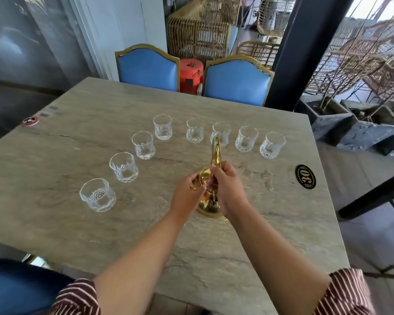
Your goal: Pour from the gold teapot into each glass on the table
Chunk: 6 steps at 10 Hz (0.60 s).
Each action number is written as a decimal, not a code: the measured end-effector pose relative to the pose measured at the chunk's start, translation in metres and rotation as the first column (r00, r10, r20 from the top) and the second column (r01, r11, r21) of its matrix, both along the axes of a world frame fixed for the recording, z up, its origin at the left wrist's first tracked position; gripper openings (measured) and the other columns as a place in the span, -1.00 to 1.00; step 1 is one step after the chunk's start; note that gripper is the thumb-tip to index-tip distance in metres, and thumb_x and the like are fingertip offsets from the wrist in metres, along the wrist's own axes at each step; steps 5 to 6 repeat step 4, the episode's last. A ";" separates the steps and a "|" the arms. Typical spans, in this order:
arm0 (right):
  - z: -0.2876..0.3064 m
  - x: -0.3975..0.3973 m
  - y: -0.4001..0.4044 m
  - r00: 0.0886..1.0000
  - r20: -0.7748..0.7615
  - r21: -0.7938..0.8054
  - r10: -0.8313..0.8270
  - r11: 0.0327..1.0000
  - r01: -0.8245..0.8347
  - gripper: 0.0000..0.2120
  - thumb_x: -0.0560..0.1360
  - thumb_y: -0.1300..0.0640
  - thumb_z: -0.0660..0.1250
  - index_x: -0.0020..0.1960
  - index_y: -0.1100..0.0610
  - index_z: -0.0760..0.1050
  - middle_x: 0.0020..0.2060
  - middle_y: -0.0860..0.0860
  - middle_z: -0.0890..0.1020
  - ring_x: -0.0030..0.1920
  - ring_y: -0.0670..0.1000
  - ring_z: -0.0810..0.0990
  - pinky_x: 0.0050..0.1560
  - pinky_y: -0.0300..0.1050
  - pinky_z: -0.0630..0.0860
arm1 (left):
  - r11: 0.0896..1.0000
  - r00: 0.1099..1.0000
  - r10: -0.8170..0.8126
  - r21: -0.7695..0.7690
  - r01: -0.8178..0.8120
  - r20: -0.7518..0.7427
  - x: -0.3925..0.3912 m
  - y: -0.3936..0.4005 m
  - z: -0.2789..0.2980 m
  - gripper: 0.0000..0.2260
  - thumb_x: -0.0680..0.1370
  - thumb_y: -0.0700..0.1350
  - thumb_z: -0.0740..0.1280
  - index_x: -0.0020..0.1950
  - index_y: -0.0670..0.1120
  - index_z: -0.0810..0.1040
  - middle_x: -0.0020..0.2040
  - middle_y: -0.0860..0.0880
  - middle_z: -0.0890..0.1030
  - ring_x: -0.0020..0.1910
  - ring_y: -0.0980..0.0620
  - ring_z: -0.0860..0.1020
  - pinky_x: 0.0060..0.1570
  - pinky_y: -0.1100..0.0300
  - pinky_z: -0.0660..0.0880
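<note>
A gold teapot [208, 202] stands on the stone table [77, 223] in front of me, its long thin spout [216, 151] pointing away toward the glasses. My right hand [228, 189] grips the teapot's handle. My left hand [187, 196] holds the lid knob on top of it. Several clear cut-glass tumblers stand in an arc beyond the pot, from the nearest left glass [97, 194] round to the far right glass [272, 144]. The spout tip lies just in front of the middle glass [221, 133]. All the glasses look empty.
Two blue chairs [237, 80] stand at the table's far edge. A black round sticker [305, 176] lies on the table's right, a small red disc [30, 120] at its far left. Wicker furniture and a dark pillar [305, 53] stand beyond.
</note>
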State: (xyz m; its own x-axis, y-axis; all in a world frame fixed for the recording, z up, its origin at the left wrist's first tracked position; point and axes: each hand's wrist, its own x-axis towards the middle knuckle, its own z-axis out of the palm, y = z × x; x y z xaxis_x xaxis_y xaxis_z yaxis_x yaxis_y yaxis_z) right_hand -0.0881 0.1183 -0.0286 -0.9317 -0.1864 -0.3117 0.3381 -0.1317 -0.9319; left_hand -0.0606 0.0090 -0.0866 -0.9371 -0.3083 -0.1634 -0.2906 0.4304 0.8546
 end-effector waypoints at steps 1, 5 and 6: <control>0.004 0.001 0.002 0.999 -0.026 0.078 0.022 0.997 -0.020 -0.92 0.59 0.15 0.25 -0.07 0.13 0.44 -0.40 0.05 0.52 -0.41 -0.05 0.46 -0.31 -0.19 0.46 | 1.000 1.000 -0.013 0.015 0.012 0.026 0.004 -0.001 -0.002 -0.63 0.54 0.04 0.31 0.31 -0.03 0.55 -0.02 -0.01 0.71 -0.10 0.09 0.68 -0.20 0.31 0.50; 0.010 0.027 0.019 0.989 -0.009 0.190 -0.151 0.970 0.150 -0.80 0.57 0.03 0.28 0.11 0.11 0.54 -0.08 0.01 0.66 -0.18 -0.07 0.55 -0.20 -0.19 0.45 | 0.999 0.999 -0.028 0.034 0.027 0.045 0.029 -0.014 0.015 -0.70 0.61 -0.07 0.32 0.34 -0.05 0.55 0.34 0.04 0.56 0.20 0.03 0.54 0.09 0.14 0.46; 0.010 0.027 0.019 0.989 -0.009 0.190 -0.151 0.970 0.150 -0.80 0.57 0.03 0.28 0.11 0.11 0.54 -0.08 0.01 0.66 -0.18 -0.07 0.55 -0.20 -0.19 0.45 | 0.999 0.999 -0.028 0.034 0.027 0.045 0.029 -0.014 0.015 -0.70 0.61 -0.07 0.32 0.34 -0.05 0.55 0.34 0.04 0.56 0.20 0.03 0.54 0.09 0.14 0.46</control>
